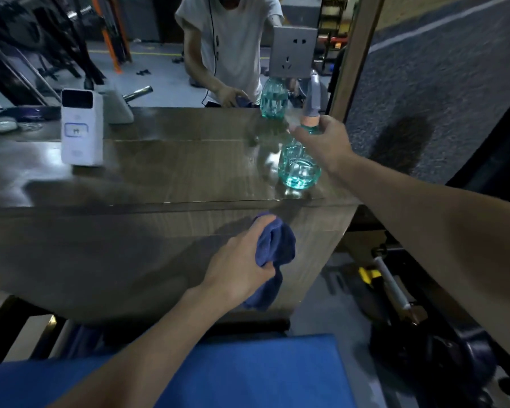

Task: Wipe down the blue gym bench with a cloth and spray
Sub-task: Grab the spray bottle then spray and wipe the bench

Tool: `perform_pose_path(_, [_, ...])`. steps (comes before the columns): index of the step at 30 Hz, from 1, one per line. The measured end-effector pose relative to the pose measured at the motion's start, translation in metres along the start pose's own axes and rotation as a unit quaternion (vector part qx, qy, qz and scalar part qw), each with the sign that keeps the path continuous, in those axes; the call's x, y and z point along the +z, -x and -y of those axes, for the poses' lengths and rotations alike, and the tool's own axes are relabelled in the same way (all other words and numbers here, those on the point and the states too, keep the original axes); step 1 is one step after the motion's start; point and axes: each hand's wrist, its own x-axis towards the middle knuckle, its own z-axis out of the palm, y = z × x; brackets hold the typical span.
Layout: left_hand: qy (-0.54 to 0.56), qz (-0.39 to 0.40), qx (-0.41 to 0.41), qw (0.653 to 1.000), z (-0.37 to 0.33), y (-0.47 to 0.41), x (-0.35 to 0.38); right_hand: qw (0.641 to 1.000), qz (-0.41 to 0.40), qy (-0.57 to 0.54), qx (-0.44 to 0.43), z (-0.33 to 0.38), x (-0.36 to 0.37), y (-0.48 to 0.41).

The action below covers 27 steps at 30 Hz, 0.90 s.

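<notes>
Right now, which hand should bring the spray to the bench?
Right. The right hand grips the spray bottle by its neck on the wooden countertop. The left hand is full: it holds the blue cloth, lower and nearer the blue bench, so it probably suits the wiping.

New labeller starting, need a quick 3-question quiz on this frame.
1. True or false: the left hand holds the cloth.
2. The spray bottle is gripped at its neck by: A) the left hand B) the right hand C) no hand.
3. Fill in: the cloth's colour is ____.
Key: 1 true; 2 B; 3 blue.
</notes>
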Motion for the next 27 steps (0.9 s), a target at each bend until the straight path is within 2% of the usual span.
perform_pose_path(7, [0.064, -0.005, 0.007, 0.998, 0.012, 0.001, 0.004, 0.997, -0.028, 0.022, -0.062, 0.004, 0.009, 0.008])
perform_pose_path(11, [0.074, 0.017, -0.004, 0.997, 0.027, 0.015, 0.013, 0.993, -0.048, 0.011, -0.103, 0.011, -0.011, 0.062])
perform_pose_path(15, [0.092, 0.044, -0.037, 0.994, 0.042, 0.043, 0.043, 0.993, -0.082, -0.010, -0.090, 0.000, -0.042, 0.138])
perform_pose_path(19, [0.094, 0.075, -0.070, 0.990, 0.067, 0.086, 0.096, 0.997, -0.075, -0.031, -0.019, -0.070, -0.051, 0.222])
perform_pose_path(24, [0.110, 0.129, -0.108, 0.980, 0.124, 0.143, 0.198, 0.990, -0.020, -0.011, 0.138, -0.218, -0.034, 0.341])
perform_pose_path(27, [0.099, 0.148, -0.136, 0.975, 0.167, 0.165, 0.261, 0.968, -0.008, 0.012, 0.250, -0.302, -0.013, 0.407])
